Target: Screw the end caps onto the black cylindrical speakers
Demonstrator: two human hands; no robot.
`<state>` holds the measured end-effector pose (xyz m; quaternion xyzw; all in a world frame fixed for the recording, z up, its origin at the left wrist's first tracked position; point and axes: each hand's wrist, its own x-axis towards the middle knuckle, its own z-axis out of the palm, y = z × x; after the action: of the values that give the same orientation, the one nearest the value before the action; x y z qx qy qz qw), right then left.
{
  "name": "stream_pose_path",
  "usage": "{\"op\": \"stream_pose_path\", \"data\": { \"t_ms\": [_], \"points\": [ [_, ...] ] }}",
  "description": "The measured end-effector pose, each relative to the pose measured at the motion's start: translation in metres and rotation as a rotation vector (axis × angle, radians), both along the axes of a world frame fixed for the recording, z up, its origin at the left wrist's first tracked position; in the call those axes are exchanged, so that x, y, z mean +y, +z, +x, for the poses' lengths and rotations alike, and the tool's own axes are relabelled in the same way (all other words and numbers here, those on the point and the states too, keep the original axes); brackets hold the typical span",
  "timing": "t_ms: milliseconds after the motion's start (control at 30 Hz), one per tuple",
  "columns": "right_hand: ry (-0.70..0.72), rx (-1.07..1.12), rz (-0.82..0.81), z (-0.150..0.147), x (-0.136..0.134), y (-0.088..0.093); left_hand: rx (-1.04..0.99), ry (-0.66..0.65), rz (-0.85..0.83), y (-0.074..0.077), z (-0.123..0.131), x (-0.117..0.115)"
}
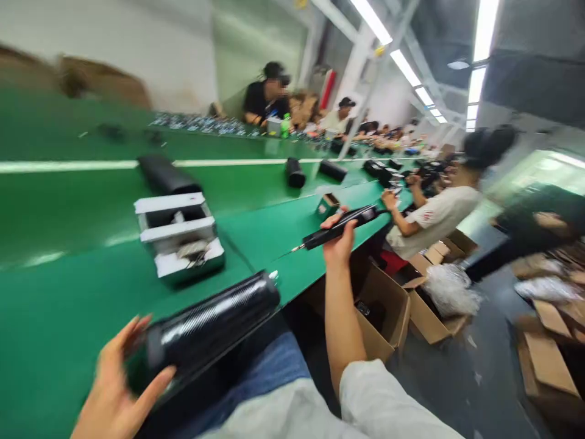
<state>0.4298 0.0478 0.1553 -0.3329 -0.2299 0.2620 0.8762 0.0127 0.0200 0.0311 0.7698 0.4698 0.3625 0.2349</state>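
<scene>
A glossy black cylinder (214, 323) with a fine woven pattern lies on its side along the near edge of the green bench. My left hand (121, 378) has its thumb and fingers around the cylinder's left end. My right hand (340, 238) grips a black electric screwdriver (342, 227) above the bench edge. The screwdriver's thin bit points down and left, apart from the cylinder's right end, where a small pale piece (273, 275) sticks out. Behind the cylinder stands a divided box (176, 235) with white rims, holding small parts that are too blurred to name.
Further back on the bench (256, 231) lie more black cylinders (167, 174) and a small open box (328, 204). A co-worker (439, 213) sits to the right, others across the bench. Open cardboard boxes (384, 305) and clear plastic wrap (450, 289) stand on the floor at right.
</scene>
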Motion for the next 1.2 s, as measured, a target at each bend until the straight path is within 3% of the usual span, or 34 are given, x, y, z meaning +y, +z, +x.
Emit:
{"op": "stream_pose_path", "data": {
  "t_ms": [67, 167, 233, 300, 433, 567, 700, 900, 1067, 1200],
  "points": [
    [0.051, -0.045, 0.084, -0.019, 0.007, 0.035, -0.059, -0.013, -0.102, -0.018, -0.006, -0.018],
    [0.227, -0.237, 0.281, -0.062, 0.028, 0.074, -0.109, -0.116, -0.124, -0.037, -0.007, -0.019],
    [0.393, -0.403, 0.435, -0.097, 0.042, 0.089, -0.128, -0.129, -0.14, -0.043, -0.006, -0.014],
    [0.442, -0.477, 0.486, -0.132, 0.057, 0.096, -0.137, -0.134, -0.162, -0.045, -0.004, -0.013],
    [0.362, -0.577, 0.365, -0.181, 0.1, 0.085, -0.164, -0.148, -0.172, -0.044, -0.002, -0.017],
    [0.404, -0.716, 0.414, -0.204, 0.133, 0.064, -0.175, -0.158, -0.171, -0.047, -0.002, -0.017],
    [0.379, -0.71, 0.347, -0.216, 0.147, 0.051, -0.184, -0.162, -0.165, -0.048, -0.001, -0.015],
    [0.435, -0.676, 0.231, -0.209, 0.171, 0.038, -0.184, -0.163, -0.121, -0.044, 0.0, -0.015],
    [0.437, -0.681, 0.199, -0.206, 0.157, 0.038, -0.188, -0.168, -0.096, -0.046, 0.001, -0.014],
    [0.497, -0.67, 0.268, -0.208, 0.107, 0.068, -0.201, -0.191, -0.042, -0.05, 0.001, -0.012]
  ]
}}
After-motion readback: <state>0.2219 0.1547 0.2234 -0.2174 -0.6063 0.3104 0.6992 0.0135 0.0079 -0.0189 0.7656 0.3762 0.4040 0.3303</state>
